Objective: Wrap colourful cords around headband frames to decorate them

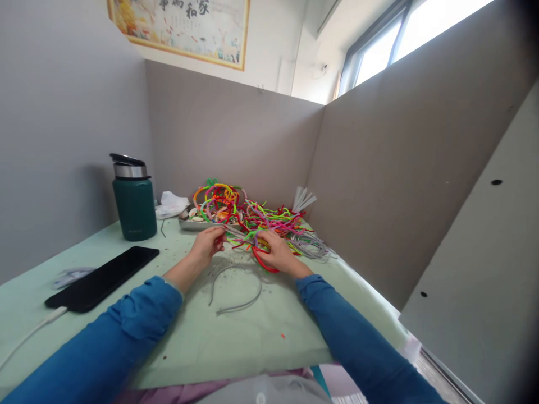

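Many fuzzy stems (pixel 280 217), one tray (pixel 196 225) beyond left fingers (pixel 217 233), tight on grey strip (pixel 237 231) (right fingers (pixel 265 237): grip unclear)

Shot From the Wearer's Own Head

Looked forward and down over the near edge of the table (pixel 269 342), with left hand (pixel 206 246) and right hand (pixel 277 252) close ahead; reached beyond to back partition (pixel 231 126) and upper window (pixel 379 53).

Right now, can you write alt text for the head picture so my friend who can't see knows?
A person's left hand and right hand seem to hold a grey strip over a green table, by a heap of bright fuzzy strands. A thin grey loop lies nearer the camera. On the left are a green bottle and a black phone.
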### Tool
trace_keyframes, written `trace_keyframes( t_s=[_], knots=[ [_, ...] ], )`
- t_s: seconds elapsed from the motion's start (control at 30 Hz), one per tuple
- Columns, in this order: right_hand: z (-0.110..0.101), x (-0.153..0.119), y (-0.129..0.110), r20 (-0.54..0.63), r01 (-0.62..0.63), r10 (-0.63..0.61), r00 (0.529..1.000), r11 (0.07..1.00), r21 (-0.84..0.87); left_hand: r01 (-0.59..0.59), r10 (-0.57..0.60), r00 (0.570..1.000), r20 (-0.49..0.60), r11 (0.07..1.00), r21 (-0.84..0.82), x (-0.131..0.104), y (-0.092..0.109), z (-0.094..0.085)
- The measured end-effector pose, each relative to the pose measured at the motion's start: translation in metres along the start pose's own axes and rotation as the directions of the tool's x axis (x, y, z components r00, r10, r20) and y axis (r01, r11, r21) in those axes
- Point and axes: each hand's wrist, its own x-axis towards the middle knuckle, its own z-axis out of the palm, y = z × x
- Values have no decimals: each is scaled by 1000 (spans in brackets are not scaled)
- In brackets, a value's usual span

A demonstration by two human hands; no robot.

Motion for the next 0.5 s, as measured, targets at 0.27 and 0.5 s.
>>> trace_keyframes(
  t_s=[0.27,0.5],
  knots=[
    [1,-2,3,-9,-2,1,1000,987,-159,-15,14,999,31,999,36,-1,0,1],
    [-1,-3,6,25,29,-24,999,980,-196,-29,24,996,91,998,56,-2,-1,1]
  ],
)
